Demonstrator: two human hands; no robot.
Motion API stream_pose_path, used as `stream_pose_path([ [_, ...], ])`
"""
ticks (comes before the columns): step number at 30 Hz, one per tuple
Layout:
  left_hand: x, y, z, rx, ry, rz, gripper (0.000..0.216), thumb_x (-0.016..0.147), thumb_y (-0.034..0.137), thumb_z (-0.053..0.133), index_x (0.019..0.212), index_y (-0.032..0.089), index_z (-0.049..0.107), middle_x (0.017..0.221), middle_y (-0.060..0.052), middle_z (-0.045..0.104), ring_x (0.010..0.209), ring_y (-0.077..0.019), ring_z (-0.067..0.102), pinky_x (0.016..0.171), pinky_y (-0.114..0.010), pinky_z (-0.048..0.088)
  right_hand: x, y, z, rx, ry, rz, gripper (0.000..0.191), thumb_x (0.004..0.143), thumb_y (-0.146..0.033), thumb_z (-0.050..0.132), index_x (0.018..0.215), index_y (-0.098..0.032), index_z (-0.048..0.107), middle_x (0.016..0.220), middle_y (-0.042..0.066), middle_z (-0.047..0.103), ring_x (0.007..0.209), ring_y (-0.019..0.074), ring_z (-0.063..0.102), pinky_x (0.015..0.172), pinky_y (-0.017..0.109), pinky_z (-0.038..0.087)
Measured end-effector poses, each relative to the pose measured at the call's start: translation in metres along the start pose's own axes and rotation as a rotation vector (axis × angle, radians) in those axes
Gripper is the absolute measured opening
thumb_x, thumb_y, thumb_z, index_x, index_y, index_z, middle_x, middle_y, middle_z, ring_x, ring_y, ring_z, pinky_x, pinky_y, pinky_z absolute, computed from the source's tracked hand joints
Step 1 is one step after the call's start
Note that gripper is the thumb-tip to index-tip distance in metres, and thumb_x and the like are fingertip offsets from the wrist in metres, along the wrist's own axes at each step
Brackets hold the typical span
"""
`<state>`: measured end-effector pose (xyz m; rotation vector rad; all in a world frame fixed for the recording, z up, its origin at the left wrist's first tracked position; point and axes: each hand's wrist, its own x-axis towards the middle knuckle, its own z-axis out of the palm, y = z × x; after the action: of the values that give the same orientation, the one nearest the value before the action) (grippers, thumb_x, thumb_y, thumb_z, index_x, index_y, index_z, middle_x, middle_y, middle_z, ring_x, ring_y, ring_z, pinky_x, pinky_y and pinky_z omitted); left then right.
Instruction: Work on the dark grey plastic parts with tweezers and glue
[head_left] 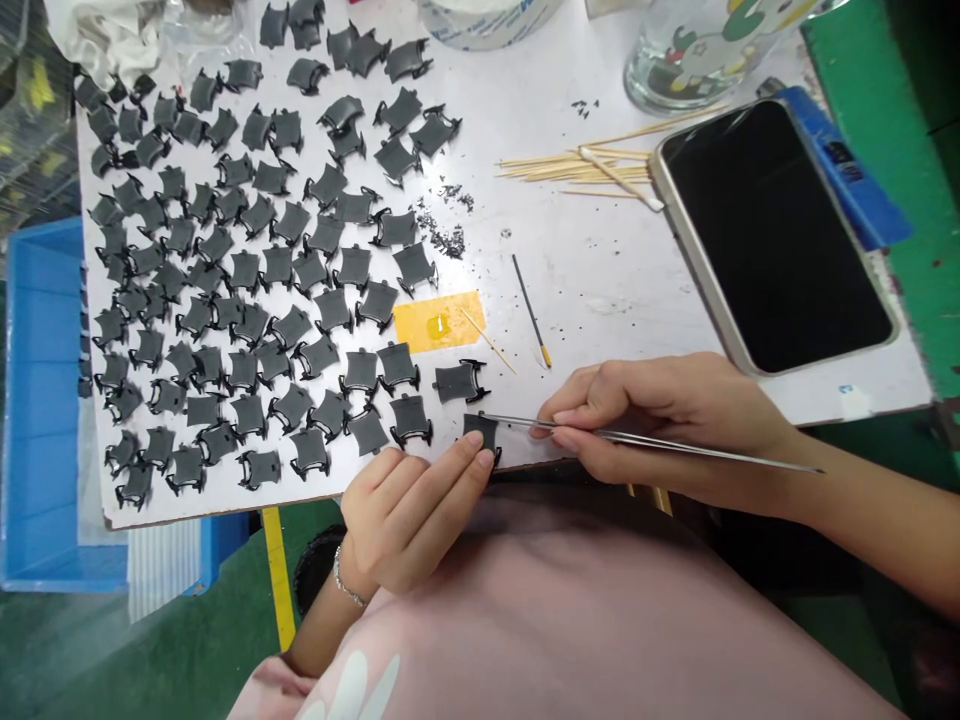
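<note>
My left hand [409, 510] pinches a small dark grey plastic part [480, 430] at the near edge of the white board [600, 270]. In my right hand [667, 415] are thin metal tweezers [675, 445], gripped near the front, their tips touching the held part. Several identical grey parts [240, 270] lie spread over the left half of the board. One more of these grey parts [457, 382] lies just above the held one. A yellow tape patch [439, 322] is stuck near the middle.
A phone [772, 235] with a dark screen lies at the right on the board. Wooden sticks [577, 165] and a cotton swab lie near it, a thin pick [531, 310] closer in. A glass jar [690, 50] stands behind. A blue bin [45, 400] sits left.
</note>
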<state>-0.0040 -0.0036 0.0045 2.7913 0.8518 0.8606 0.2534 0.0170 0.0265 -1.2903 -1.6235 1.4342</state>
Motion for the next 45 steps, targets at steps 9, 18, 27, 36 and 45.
stream_pose_path([
  [9, -0.001, 0.0, -0.001, 0.003, -0.012, 0.006, 0.025, 0.093, -0.002, 0.051, 0.114, 0.001, 0.066, 0.107, -0.021, 0.075, 0.059, -0.0157, 0.057, 0.053, -0.032, 0.038, 0.0, -0.001, -0.001, -0.034, -0.003, -0.001, 0.015, 0.077, -0.033, 0.079, 0.073, -0.03, 0.064, 0.081, -0.005, 0.078, 0.064, 0.0172, 0.071, 0.057, 0.03, 0.052],
  [18, 0.001, 0.0, -0.001, 0.025, -0.01, 0.007, 0.024, 0.094, 0.001, 0.051, 0.113, 0.003, 0.066, 0.108, -0.02, 0.075, 0.057, -0.0154, 0.057, 0.05, -0.032, 0.041, 0.0, -0.001, -0.002, -0.035, -0.025, -0.003, 0.015, 0.079, -0.034, 0.077, 0.072, -0.029, 0.065, 0.082, -0.005, 0.078, 0.064, 0.0172, 0.071, 0.057, 0.03, 0.052],
  [27, 0.009, 0.003, -0.009, 0.065, -0.063, 0.082, 0.018, 0.094, 0.002, 0.057, 0.109, -0.001, 0.067, 0.106, -0.023, 0.075, 0.064, -0.0177, 0.066, 0.051, -0.032, 0.048, 0.0, -0.003, -0.004, -0.056, -0.052, -0.006, 0.021, 0.082, -0.033, 0.074, 0.066, -0.027, 0.061, 0.083, -0.004, 0.079, 0.062, 0.0172, 0.069, 0.052, 0.03, 0.052],
  [36, 0.009, 0.006, -0.015, 0.022, -0.129, 0.028, 0.021, 0.095, 0.001, 0.055, 0.112, -0.002, 0.065, 0.11, -0.024, 0.073, 0.067, -0.0189, 0.066, 0.054, -0.033, 0.049, 0.004, -0.002, -0.005, -0.018, -0.062, 0.019, 0.014, 0.079, -0.032, 0.076, 0.071, -0.027, 0.066, 0.081, -0.004, 0.078, 0.058, 0.0152, 0.067, 0.05, 0.027, 0.053],
  [45, 0.009, 0.004, -0.015, 0.0, -0.141, 0.016, 0.022, 0.094, 0.0, 0.056, 0.114, -0.001, 0.065, 0.111, -0.024, 0.073, 0.067, -0.0186, 0.064, 0.053, -0.033, 0.048, 0.002, -0.002, -0.003, 0.032, -0.001, 0.016, 0.018, 0.079, -0.032, 0.076, 0.069, -0.028, 0.061, 0.079, -0.005, 0.077, 0.055, 0.0123, 0.066, 0.049, 0.025, 0.05],
])
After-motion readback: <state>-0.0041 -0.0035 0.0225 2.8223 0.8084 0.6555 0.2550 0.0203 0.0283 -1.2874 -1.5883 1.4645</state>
